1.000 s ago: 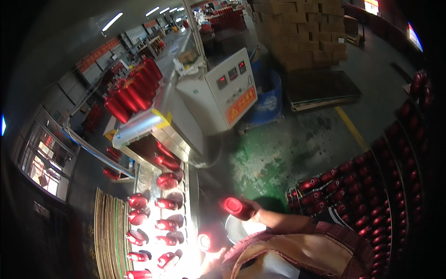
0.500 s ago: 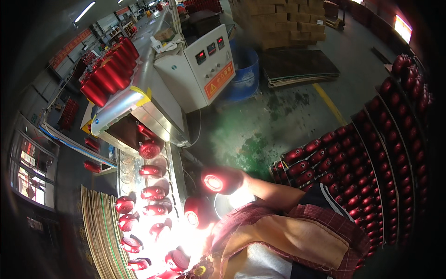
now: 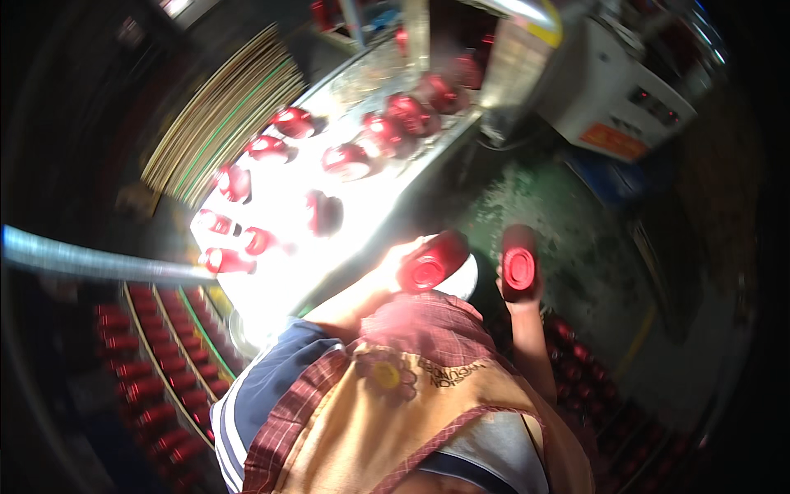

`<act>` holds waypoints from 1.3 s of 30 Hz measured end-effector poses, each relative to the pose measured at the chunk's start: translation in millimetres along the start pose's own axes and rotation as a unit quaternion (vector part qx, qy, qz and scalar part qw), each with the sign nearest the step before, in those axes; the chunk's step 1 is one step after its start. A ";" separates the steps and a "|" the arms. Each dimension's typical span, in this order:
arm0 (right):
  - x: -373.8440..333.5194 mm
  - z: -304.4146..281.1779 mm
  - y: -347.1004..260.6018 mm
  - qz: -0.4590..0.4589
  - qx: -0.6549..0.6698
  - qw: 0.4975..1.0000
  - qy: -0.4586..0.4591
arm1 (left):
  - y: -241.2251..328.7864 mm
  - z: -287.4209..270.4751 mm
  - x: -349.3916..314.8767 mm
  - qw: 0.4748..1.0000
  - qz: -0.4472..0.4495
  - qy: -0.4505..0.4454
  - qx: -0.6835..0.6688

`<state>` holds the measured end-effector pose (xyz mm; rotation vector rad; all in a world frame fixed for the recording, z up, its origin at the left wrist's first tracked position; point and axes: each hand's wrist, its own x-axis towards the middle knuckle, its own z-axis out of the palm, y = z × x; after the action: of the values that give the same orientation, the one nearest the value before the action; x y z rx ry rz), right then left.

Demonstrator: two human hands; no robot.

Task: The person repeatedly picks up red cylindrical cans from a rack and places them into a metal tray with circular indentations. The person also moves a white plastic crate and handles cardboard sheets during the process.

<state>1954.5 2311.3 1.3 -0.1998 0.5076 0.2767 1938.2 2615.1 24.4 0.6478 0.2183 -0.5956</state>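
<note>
My left hand (image 3: 397, 257), partly washed out by glare, is closed round a red metallic bottle (image 3: 436, 262), its round base toward me. A second red bottle (image 3: 518, 262) is held upright-looking in my right hand (image 3: 524, 301), base also facing me; the fingers wrap its lower side. The two bottles are apart, in front of my apron. Beyond my left hand, several red bottles (image 3: 346, 162) lie spread over a brightly lit conveyor bed (image 3: 362, 216).
A stack of thin boards (image 3: 226, 115) stands beyond the conveyor. At the upper right is a grey control box (image 3: 613, 99). Racked rows of red bottles (image 3: 156, 387) fill the lower left, with more bottles (image 3: 576, 354) at the lower right. A pale curved bar (image 3: 99, 255) crosses at left.
The view has swung round, shifting the conveyor and control box across the picture. Both hands still hold red bottles; the left hand and its bottle now show more plainly.
</note>
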 end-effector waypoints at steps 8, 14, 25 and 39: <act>11.3 12.9 12.2 0.071 -0.161 0.982 -0.066 | 85.6 -61.4 -58.0 0.992 0.028 0.033 -0.117; 56.5 67.8 55.2 0.016 -0.265 0.960 -0.092 | 312.5 -50.5 -113.1 0.830 0.385 0.244 0.321; 75.5 241.0 152.4 -0.283 -0.577 0.765 -0.034 | 450.3 -210.6 77.2 0.511 0.354 0.534 0.573; 316.9 359.8 356.5 -0.429 -0.720 0.489 -0.243 | 433.1 -217.8 -83.9 0.589 0.260 0.491 0.587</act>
<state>2271.8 2806.4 107.1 -1.9434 -0.5995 -0.3334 2120.6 3065.4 102.5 2.2602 0.6495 0.4014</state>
